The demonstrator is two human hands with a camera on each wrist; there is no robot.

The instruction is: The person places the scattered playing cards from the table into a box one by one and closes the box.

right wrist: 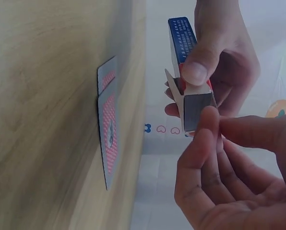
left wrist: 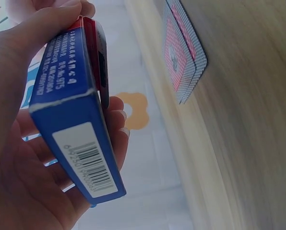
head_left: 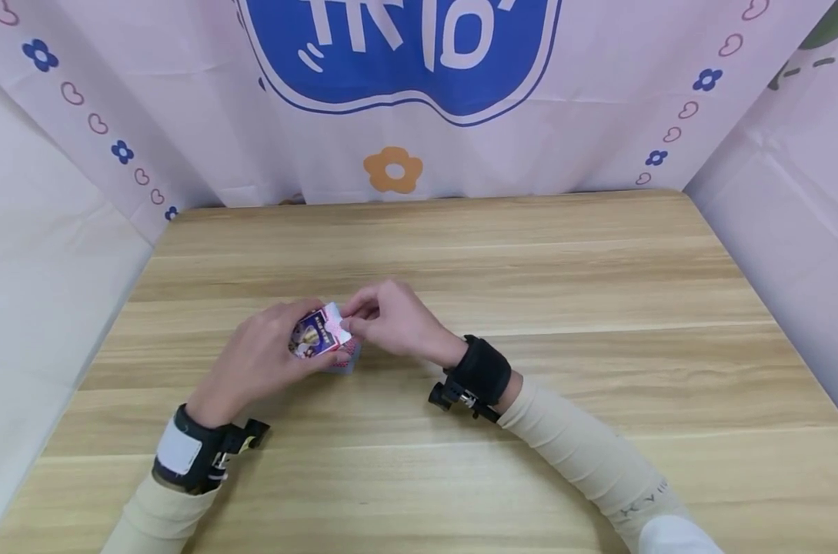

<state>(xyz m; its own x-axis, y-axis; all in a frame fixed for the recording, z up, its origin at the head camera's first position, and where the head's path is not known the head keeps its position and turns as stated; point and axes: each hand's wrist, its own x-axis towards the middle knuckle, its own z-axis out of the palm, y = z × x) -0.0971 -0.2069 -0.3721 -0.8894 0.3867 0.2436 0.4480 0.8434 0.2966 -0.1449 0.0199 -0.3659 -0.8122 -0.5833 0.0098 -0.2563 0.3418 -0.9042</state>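
My left hand grips a blue and red playing-card box above the table, thumb on one side and fingers on the other. A white barcode label marks the blue end of the box in the left wrist view. At its other end, the top is open and the pale flap sticks out. The thumb and a fingertip of my right hand pinch the flap's edge. Close below the box, playing cards with red-patterned backs lie face down, slightly fanned in the right wrist view.
The wood-grain table spreads out on all sides of the hands. A printed cloth with a blue emblem and flowers hangs along its back edge. Pale cloth walls stand at both sides.
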